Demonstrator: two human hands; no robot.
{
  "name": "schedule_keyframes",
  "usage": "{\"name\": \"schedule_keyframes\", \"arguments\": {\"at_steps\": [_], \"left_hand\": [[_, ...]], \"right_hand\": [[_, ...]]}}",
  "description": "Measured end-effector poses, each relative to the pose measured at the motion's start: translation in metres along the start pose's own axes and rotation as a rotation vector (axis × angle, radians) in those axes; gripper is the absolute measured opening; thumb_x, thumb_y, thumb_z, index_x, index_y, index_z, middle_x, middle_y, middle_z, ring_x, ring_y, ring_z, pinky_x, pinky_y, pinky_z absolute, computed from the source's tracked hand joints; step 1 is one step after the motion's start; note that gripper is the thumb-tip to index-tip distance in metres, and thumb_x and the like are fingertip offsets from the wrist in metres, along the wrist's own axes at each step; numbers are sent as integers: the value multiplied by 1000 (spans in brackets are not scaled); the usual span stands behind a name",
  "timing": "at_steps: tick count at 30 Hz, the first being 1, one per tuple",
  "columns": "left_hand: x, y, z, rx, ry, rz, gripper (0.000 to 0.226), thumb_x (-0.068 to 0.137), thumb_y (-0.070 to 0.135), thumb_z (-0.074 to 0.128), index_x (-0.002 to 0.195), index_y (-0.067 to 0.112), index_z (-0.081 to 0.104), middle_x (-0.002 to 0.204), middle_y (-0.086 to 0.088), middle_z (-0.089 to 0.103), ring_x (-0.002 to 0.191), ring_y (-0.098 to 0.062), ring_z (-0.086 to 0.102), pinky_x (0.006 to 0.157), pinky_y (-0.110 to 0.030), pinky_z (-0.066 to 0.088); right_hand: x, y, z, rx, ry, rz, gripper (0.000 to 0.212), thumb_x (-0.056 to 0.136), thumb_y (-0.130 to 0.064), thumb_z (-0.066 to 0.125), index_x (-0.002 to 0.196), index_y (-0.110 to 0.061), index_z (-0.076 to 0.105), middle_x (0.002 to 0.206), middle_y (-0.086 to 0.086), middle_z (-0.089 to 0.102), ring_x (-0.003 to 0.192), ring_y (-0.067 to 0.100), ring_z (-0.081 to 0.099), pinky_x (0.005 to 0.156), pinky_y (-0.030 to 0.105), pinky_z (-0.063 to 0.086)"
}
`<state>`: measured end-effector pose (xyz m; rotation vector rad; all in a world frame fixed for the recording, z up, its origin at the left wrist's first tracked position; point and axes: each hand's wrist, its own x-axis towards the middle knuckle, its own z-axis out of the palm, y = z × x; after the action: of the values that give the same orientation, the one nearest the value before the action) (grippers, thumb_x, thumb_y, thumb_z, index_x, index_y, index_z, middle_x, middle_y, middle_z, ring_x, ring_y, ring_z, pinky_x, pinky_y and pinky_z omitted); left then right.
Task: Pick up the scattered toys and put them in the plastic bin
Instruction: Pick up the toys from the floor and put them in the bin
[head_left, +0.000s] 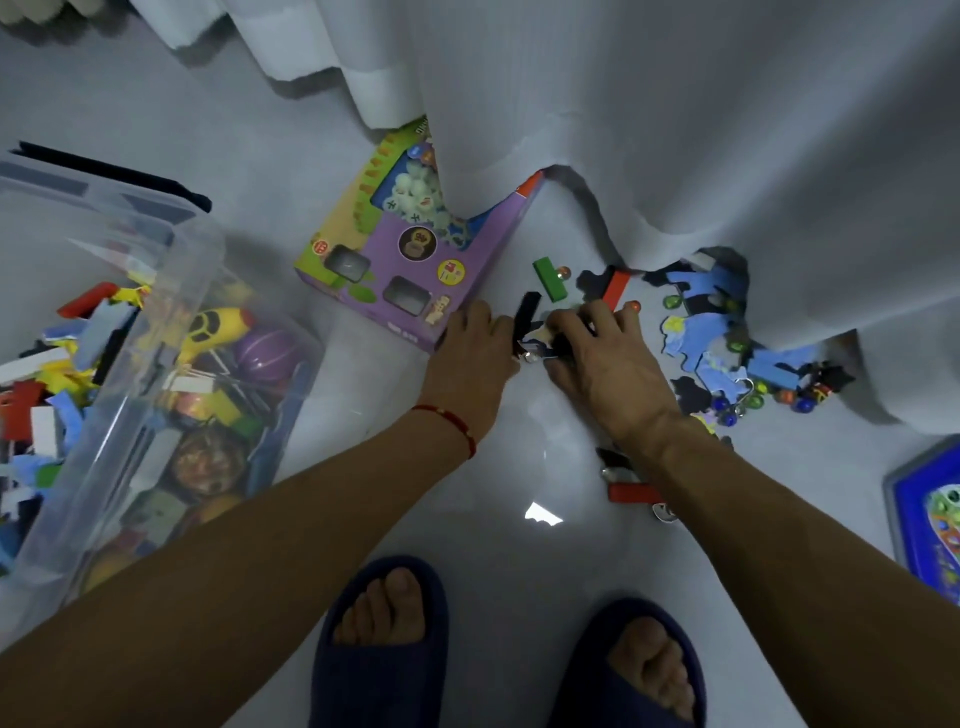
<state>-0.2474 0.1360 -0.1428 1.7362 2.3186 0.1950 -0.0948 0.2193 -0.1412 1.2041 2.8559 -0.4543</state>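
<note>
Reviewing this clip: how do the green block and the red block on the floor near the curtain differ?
The green block lies fully in the open on the floor; the red block has its far end at the hem of the curtain. The green block sits nearer the purple toy box, the red block nearer the blue foam pieces. Both are flat rectangular bars, untouched, just beyond the right hand.

A pale, glossy floor (270, 171) mirrors a bright patch of light (543, 514); pale curtains (675, 130) hang down onto it.
</note>
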Motion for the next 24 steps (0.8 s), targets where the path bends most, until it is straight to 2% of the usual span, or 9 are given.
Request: {"name": "schedule_keyframes", "arguments": {"at_steps": [4, 7, 10, 13, 15, 17, 18, 21, 24], "left_hand": [[-7, -3, 7, -45, 59, 20, 28, 73, 7, 78, 96, -1, 65, 92, -21, 58, 84, -39, 58, 73, -45, 52], [-12, 3, 8, -73, 58, -33, 22, 83, 11, 70, 101, 1, 63, 101, -20, 56, 89, -37, 55, 76, -44, 52], [-19, 4, 9, -103, 39, -64, 20, 87, 14, 65, 102, 2, 61, 104, -20, 53, 86, -35, 53, 71, -40, 49], [-26, 2, 6, -161, 36, -58, 20, 86, 16, 65, 102, 4, 60, 102, -17, 51, 81, -31, 53, 69, -39, 50], [-32, 0, 0, -243, 52, -93, 16, 87, 17, 65, 96, 6, 61, 96, -13, 50, 75, -26, 52, 66, -33, 48], [-38, 0, -7, -364, 51, -182, 11, 88, 20, 63, 90, 10, 60, 91, -7, 51, 73, -21, 52, 64, -28, 45], [-41, 0, -12, -451, 43, -241, 11, 89, 22, 62, 87, 12, 59, 88, -6, 53, 73, -21, 55, 62, -30, 49], [-51, 8, -32, -912, -11, -526, 9, 91, 19, 65, 86, 13, 61, 82, -9, 61, 71, -24, 65, 57, -34, 61], [-62, 17, -53, -1275, -67, -795, 4, 90, 15, 67, 89, 17, 64, 80, -4, 58, 72, -20, 62, 62, -34, 62]], "right_hand": [[-2, 5, 5, -70, -13, -41, 44, 97, -38, 50, 133, -13, 46, 123, 13, 48, 103, 32, 45, 74, 44, 53], [-8, 3, 8, -112, -14, -37, 35, 101, -32, 45, 127, -8, 46, 119, 14, 50, 98, 31, 49, 63, 42, 54], [-15, 1, 9, -174, -4, -32, 21, 103, -21, 43, 119, -6, 47, 110, 15, 50, 88, 30, 52, 54, 42, 55], [-17, 1, 7, -192, -24, -19, 20, 104, -17, 39, 119, -5, 45, 109, 15, 49, 86, 29, 53, 58, 41, 56], [-15, 3, 5, -153, -19, -9, 21, 105, -19, 37, 119, -6, 45, 110, 15, 49, 85, 29, 55, 62, 42, 55], [-12, 6, 2, -95, 2, 5, 19, 103, -18, 40, 117, -6, 45, 109, 15, 51, 84, 30, 57, 65, 43, 53], [-11, 7, 0, -58, 8, 5, 18, 102, -17, 43, 116, -6, 45, 108, 16, 52, 82, 31, 58, 65, 43, 51], [-9, 11, -7, 63, -3, 22, 19, 99, -18, 49, 113, -6, 44, 106, 17, 52, 77, 34, 57, 62, 41, 43], [-6, 15, -13, 337, 5, 236, 21, 94, -22, 53, 110, -12, 45, 98, 10, 56, 76, 30, 58, 67, 42, 48]]}}
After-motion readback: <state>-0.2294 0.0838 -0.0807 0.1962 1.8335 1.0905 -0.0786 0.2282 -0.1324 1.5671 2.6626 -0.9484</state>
